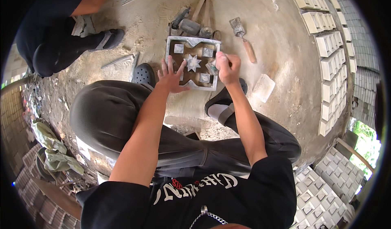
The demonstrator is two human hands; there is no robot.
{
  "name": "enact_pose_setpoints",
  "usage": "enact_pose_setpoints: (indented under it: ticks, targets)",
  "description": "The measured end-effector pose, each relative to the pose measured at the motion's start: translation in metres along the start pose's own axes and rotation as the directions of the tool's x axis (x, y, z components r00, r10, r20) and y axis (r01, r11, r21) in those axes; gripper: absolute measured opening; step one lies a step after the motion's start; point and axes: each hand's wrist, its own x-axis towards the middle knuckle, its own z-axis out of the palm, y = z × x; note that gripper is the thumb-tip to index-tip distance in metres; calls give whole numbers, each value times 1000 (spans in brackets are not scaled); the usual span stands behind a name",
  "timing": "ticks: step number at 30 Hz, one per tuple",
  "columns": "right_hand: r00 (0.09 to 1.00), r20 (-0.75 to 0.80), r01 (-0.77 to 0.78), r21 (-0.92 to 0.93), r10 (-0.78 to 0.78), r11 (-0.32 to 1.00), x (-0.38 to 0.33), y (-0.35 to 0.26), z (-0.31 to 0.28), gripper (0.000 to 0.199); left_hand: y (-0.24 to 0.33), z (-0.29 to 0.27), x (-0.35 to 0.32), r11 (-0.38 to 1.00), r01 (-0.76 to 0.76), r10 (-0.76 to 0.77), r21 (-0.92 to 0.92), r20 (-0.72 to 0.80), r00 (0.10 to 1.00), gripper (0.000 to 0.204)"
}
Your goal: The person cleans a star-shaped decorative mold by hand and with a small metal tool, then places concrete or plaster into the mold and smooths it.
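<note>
A pale-rimmed mould frame [193,38] is lying on the floor [281,49] between the person's feet. Inside it, an eight-pointed star insert [192,62] is sitting near the middle, and square inserts [207,52] are standing around it toward the corners, one being partly covered by the fingers. The left hand [170,80] is resting over the frame's left side, its grip spread wide and having hold of nothing. The right hand [229,69] is hovering at the frame's right side, its grip curled into a fist; it is seemingly holding a small flat-bladed tool [212,67], whose end is showing inside the frame, though the fingers are hiding the handle.

Judging by how things are lying, this piece is looking partway along: the inserts are sitting in place and the frame is still enclosing them, so separating frame and piece is remaining undone. Whether the brown areas between the inserts are showing packed material or bare floor, I cannot tell.

Just beyond the frame, a mallet [189,26] is lying close to its far edge, and a trowel [237,27] is lying to the right. A pale flat piece [264,88] is resting nearer the right knee. Farther right, moulded blocks [330,45] are standing in rows, seemingly finished. At upper left, a co-worker [53,56] is crouching.
</note>
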Motion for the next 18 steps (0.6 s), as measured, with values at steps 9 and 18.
enact_pose_setpoints:
  ticks: [9,18]
  targets:
    - [1000,-24,3,-55,-4,998,-1,22,17,39,0,3,1,999,-18,17,31,54,998,121]
    - [960,-276,-35,69,52,997,2,15,16,41,1,6,2,1000,-18,17,5,25,1000,120]
